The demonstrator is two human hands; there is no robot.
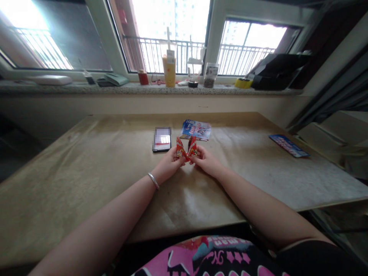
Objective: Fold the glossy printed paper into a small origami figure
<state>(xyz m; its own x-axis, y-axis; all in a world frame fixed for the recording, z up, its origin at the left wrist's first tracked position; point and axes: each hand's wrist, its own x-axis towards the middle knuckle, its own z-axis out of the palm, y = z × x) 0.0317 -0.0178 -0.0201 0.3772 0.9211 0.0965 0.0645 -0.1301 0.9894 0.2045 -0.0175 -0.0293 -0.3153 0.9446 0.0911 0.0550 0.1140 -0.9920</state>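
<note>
A folded piece of red printed paper [180, 149] is held up over the middle of the table, its two pointed sides standing apart in a V. My left hand [171, 160] pinches its left side, fingers behind and thumb near the bottom. On the other side my right hand [204, 159] grips the right half in the same way. The two thumbs come close together at the paper's lower middle. Just beyond the hands lies a stack of blue printed sheets [197, 129]. A phone or small tablet [161, 140] with a lit screen rests left of them, close to my left hand.
Another blue printed sheet or stack [289, 145] lies near the right edge of the brown-covered table [94, 168]. Along the windowsill [115, 89] stand a yellow cup [169, 73], a red jar [143, 78], a clear container [211, 75], yellow tape [243, 83] and a black box [276, 73].
</note>
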